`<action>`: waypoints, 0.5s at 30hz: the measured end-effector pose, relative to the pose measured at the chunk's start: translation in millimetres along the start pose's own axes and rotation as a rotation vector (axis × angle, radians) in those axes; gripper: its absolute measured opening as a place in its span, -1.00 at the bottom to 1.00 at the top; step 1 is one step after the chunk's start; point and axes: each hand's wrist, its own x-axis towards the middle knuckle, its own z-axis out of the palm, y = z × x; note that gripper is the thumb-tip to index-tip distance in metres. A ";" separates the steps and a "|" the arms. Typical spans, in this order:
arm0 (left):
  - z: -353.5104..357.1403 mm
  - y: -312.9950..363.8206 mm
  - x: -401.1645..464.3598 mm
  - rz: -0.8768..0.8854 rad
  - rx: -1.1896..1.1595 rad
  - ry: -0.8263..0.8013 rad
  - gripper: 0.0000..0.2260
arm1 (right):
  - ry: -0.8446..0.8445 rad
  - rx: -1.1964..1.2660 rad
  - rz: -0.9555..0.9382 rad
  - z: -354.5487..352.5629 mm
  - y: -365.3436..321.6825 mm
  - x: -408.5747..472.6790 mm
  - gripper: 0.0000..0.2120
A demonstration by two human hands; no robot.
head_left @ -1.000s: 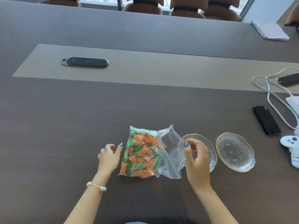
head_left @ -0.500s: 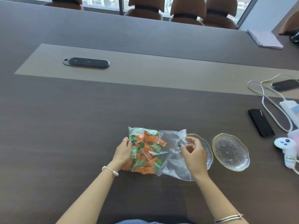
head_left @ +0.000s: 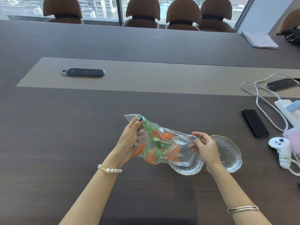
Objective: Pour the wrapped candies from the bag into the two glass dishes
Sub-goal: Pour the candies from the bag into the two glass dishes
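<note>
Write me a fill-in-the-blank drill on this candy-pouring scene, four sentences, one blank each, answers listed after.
1. The clear bag is held by ____ hands.
2. The wrapped candies inside it are orange and ____.
3. The left hand grips the candy-filled end, and the right hand pinches the end that hangs over the nearer glass ____.
4. The second glass dish, partly hidden behind the right hand, holds ____ candies.

Missing words: both; green; dish; no
</note>
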 end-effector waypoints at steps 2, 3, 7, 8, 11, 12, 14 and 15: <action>4.9 1.1 -0.8 -0.003 0.007 0.035 -0.76 | -0.009 0.042 0.037 -6.0 1.2 1.4 -0.81; 6.9 1.5 -1.0 -0.018 0.021 0.043 -0.75 | -0.014 0.047 0.055 -7.9 2.8 2.1 -0.80; 9.0 1.2 -1.9 -0.048 0.011 0.040 -0.69 | -0.035 0.009 0.092 -13.1 11.9 5.3 -0.76; 7.8 1.2 -3.7 -0.062 0.039 0.049 -0.71 | -0.041 0.009 0.101 -14.5 14.0 5.9 -0.76; -12.0 -10.5 -3.2 -0.051 0.101 0.105 -0.83 | -0.053 0.000 0.116 -17.3 17.7 5.8 -0.82; -19.2 -15.4 -3.0 -0.024 0.189 0.133 -0.86 | -0.059 -0.001 0.130 -18.0 19.8 6.3 -0.83; -30.9 -25.2 -3.1 -0.006 0.274 0.192 -0.81 | -0.076 -0.013 0.183 -17.6 25.7 7.9 -0.85; -35.8 -30.5 -5.3 -0.029 0.260 0.210 -0.77 | -0.086 -0.042 0.217 -16.3 28.9 8.1 -0.85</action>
